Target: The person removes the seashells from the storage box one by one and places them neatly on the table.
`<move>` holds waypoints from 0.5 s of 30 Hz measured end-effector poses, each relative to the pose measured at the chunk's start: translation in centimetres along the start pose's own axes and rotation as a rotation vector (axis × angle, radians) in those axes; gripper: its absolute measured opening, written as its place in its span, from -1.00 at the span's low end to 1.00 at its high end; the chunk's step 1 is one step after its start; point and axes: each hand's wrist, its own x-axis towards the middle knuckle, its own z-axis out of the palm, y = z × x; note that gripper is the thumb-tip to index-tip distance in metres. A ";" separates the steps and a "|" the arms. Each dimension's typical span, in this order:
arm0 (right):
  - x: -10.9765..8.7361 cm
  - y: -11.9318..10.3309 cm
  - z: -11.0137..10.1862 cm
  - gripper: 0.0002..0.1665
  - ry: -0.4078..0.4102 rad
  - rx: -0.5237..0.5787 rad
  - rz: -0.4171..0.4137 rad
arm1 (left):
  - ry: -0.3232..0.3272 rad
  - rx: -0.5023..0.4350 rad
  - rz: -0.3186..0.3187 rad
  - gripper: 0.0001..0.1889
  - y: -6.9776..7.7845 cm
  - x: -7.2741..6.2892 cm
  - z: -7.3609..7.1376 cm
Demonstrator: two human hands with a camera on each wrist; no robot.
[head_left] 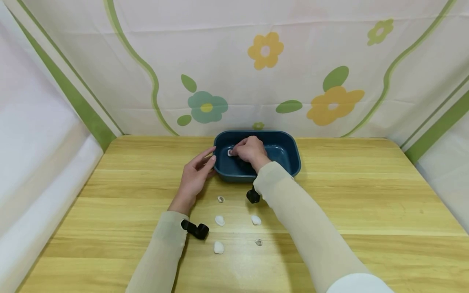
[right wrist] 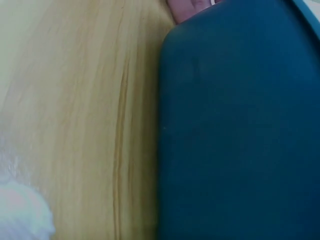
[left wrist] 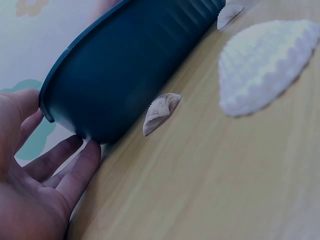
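A dark blue rectangular basin (head_left: 238, 178) stands at the back of the table. My right hand (head_left: 252, 149) reaches down inside it and pinches a small white shell (head_left: 229, 153) near the left end. At the basin's left end, my left hand (head_left: 195, 174) touches the rim and outer wall with extended fingers. In the left wrist view, some fingertips meet the wall low down, close to the tabletop. In front of the basin lie a small brownish shell (head_left: 221, 199), white shells such as a ribbed one (left wrist: 267, 65), and a small greyish shell (head_left: 258, 242).
The wooden table (head_left: 366, 195) meets a white flower-patterned cloth (head_left: 234, 73) right behind the basin. More white cloth (head_left: 44, 162) hangs at the sides. Each wrist carries a small black camera, such as the left wrist's camera (head_left: 200, 231).
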 end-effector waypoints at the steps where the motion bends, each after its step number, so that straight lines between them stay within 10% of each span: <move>1: 0.0 0.0 0.0 -0.81 -0.003 0.008 0.000 | 0.001 -0.004 0.001 -0.55 0.0 0.0 0.0; 15: -0.1 -0.1 0.0 -0.85 -0.007 0.071 0.007 | 0.004 0.006 -0.010 -0.55 -0.1 0.1 -0.1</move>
